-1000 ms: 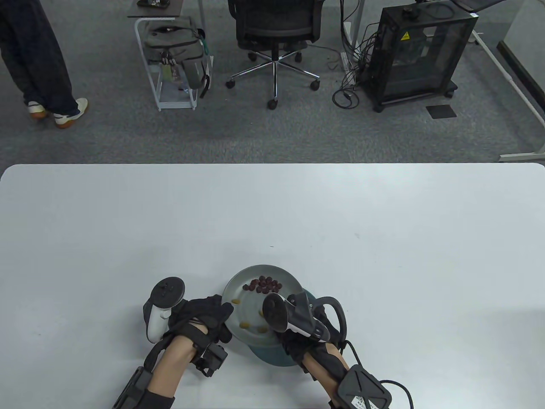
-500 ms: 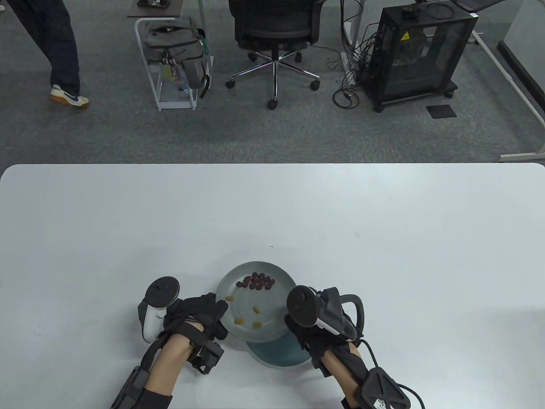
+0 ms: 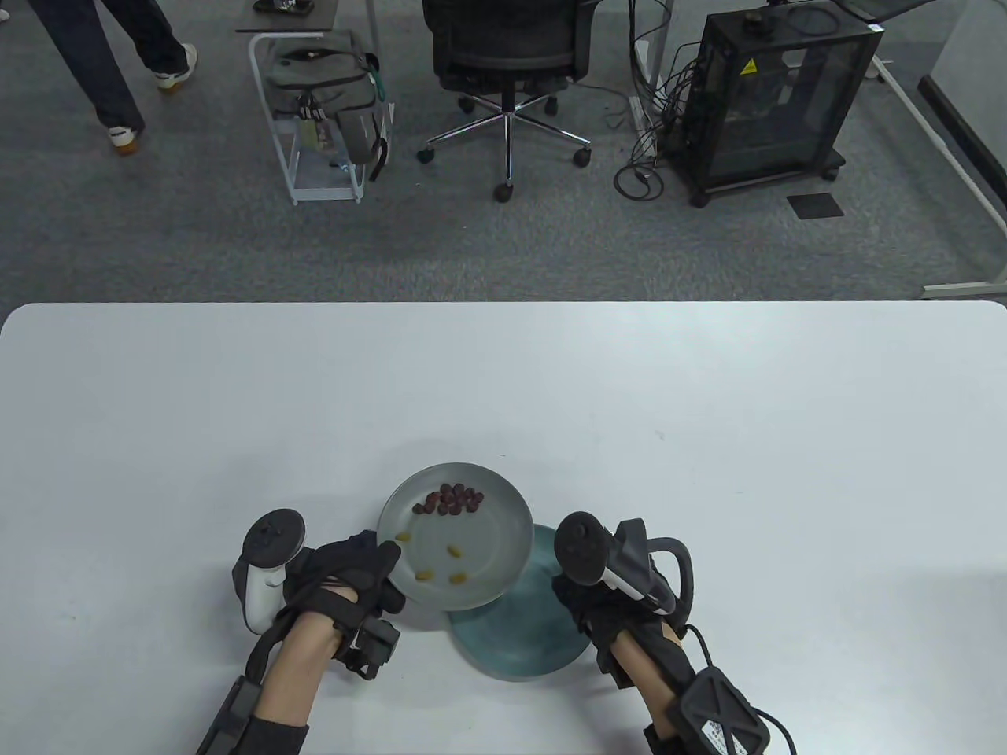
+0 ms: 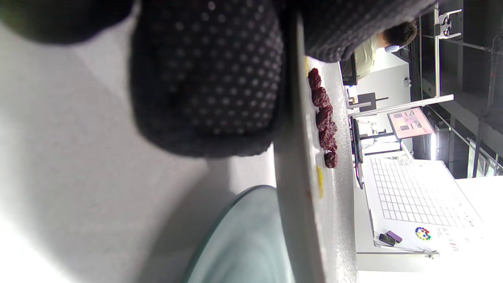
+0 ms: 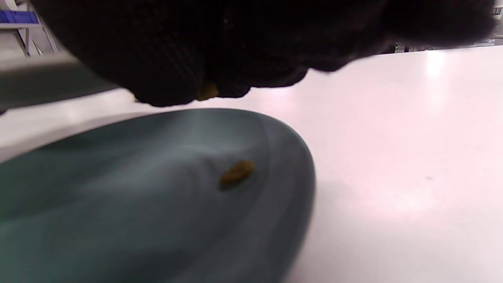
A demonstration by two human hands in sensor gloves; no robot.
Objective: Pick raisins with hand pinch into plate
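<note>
My left hand (image 3: 384, 557) grips the left rim of a grey plate (image 3: 492, 543) and holds it above the table. On the plate lie a cluster of dark red raisins (image 3: 450, 499) and a few yellow raisins (image 3: 454, 553). The left wrist view shows my fingers (image 4: 208, 78) under the plate's rim (image 4: 292, 188), with the dark raisins (image 4: 324, 118) on top. A teal plate (image 3: 519, 637) sits on the table, partly under the grey one. My right hand (image 3: 586, 602) hovers over the teal plate's right side and pinches a yellow raisin (image 5: 207, 91). Another raisin (image 5: 237, 173) lies on the teal plate (image 5: 118, 188).
The white table (image 3: 708, 440) stretches wide beyond and beside the plates. An office chair (image 3: 507, 55), a cart with a bag (image 3: 322, 86) and a black cabinet (image 3: 771, 94) stand on the floor behind. A person (image 3: 102, 63) walks at the far left.
The grey plate has moved left and away in my left hand, uncovering more of the teal plate. My right hand has moved right, off the grey plate, to over the teal plate.
</note>
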